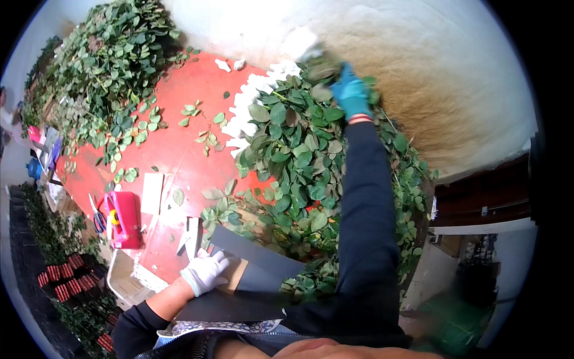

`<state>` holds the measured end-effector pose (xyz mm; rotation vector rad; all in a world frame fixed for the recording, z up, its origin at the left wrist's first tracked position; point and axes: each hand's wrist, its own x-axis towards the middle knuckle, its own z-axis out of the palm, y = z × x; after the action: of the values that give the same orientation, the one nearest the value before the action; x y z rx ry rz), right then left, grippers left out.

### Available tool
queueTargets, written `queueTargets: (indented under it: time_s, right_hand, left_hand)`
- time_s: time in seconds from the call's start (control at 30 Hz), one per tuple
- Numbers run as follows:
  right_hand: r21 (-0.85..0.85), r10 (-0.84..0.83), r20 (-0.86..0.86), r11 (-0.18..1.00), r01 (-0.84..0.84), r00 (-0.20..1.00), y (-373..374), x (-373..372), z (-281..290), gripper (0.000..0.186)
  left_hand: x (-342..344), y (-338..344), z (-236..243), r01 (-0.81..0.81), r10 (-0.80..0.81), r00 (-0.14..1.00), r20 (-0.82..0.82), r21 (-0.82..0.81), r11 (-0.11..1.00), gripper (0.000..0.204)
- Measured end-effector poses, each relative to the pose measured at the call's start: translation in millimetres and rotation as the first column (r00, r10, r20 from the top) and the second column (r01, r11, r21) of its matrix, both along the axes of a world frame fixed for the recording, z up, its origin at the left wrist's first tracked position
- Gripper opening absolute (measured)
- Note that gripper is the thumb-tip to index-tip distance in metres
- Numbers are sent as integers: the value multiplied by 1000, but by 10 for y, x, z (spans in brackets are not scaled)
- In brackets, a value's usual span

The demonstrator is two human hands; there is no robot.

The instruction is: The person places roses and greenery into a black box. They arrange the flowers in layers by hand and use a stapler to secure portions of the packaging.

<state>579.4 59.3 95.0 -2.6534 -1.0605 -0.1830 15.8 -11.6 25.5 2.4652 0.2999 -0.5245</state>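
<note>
My right hand point(351, 93) in a teal glove reaches to the far end of a leafy stem pile point(299, 158), closed on a blurred bundle of leafy stems point(321, 70) with a white wrapped head point(299, 42). More white-wrapped heads point(248, 105) line the pile's left side. My left hand point(204, 274), in a white glove, lies with fingers apart and slightly bent on a grey board with a tan strip point(263, 257), just below a pale tool point(190, 236) that I cannot make out clearly.
A red table point(185, 155) holds a pink case point(122, 218), scissors point(98, 218), a white card point(151, 192) and another leafy heap point(113, 60). A plastic basket point(125, 281) and dark racks of foliage point(72, 281) are at left. A stained wall point(448, 90) rises behind.
</note>
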Motion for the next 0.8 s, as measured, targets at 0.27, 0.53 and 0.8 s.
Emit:
queueTargets:
  time_s: [0.27, 0.53, 0.8]
  right_hand:
    - [136, 229, -22, 965, -224, 973, -709, -668, 536, 30]
    - [646, 430, -274, 745, -167, 860, -1545, -848, 238, 25]
    - [387, 72, 248, 907, -167, 966, -3483, -1800, 2550, 34]
  left_hand:
    - [-138, -19, -29, -7, 4, 999, 34, 97, 995, 59]
    - [-172, 90, -161, 37, -39, 997, 66, 27, 999, 58]
    - [-117, 33, -43, 116, -123, 990, 74, 86, 989, 60]
